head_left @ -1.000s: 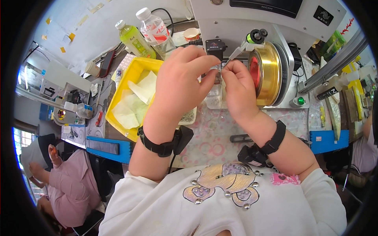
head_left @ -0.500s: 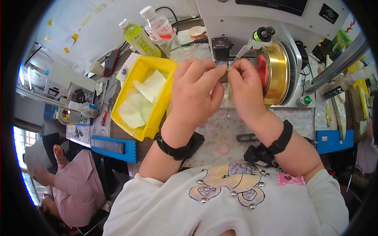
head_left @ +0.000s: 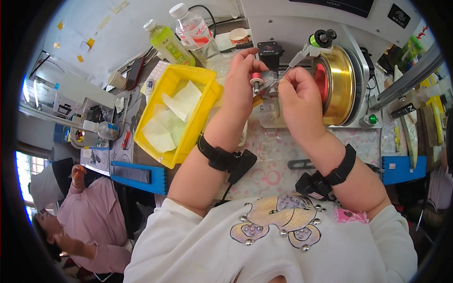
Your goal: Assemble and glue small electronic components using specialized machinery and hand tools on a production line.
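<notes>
My left hand [head_left: 239,87] is raised beside a small metal spindle with a red top [head_left: 256,77]. Its fingers stretch apart past the spindle, and I see nothing held in them. My right hand [head_left: 303,96] is closed in a pinch, thumb against forefinger, by the slanted grey arm [head_left: 298,58] of the machine. A thin whitish line shows near those fingertips, too fine to make out. Close to the right knuckles stands a large gold spool [head_left: 342,85] with a red hub. A black motor block [head_left: 270,53] sits just beyond both hands.
A yellow bin [head_left: 175,158] with white paper pieces stands at the left. Behind it are a green drink bottle [head_left: 172,47] and a clear bottle [head_left: 194,33]. The white machine housing [head_left: 273,23] fills the back. Another person [head_left: 94,212] sits at far left.
My left hand has moved away from my right one, up and back, and its fingers have opened, baring the red-topped spindle. The right hand stays pinched, shifted slightly right.
</notes>
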A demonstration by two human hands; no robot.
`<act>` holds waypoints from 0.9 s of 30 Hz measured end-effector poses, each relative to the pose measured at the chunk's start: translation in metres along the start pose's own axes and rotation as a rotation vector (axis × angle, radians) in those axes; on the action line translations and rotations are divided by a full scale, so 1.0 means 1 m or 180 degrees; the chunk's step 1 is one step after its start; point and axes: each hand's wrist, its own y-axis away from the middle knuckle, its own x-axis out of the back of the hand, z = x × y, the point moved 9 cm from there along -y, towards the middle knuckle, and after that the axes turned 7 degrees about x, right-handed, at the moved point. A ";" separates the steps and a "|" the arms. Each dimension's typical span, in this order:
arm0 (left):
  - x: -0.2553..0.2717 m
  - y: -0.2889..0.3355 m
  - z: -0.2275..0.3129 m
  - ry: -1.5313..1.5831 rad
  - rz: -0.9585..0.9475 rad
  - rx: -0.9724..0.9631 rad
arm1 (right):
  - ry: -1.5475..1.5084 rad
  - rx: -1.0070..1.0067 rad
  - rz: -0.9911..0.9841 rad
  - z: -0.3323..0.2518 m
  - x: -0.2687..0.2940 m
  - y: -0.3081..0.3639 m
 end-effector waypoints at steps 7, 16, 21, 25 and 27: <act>-0.024 -0.002 -0.013 0.0063 -0.0678 0.0487 | -0.0397 -0.0561 0.0123 0.009 0.007 0.005; -0.027 -0.001 -0.026 0.0035 -0.1211 0.0740 | -0.0654 -0.0707 -0.0068 0.010 0.005 0.004; -0.027 0.003 -0.021 0.0442 -0.0865 0.0773 | -0.0612 -0.0601 -0.0246 0.004 0.000 0.004; -0.024 0.002 -0.021 0.0230 -0.0912 0.0627 | -0.0490 -0.0678 -0.0250 0.004 0.000 0.004; -0.023 0.007 -0.015 0.0184 -0.0704 0.0612 | -0.0783 -0.1078 -0.0280 0.017 0.001 0.013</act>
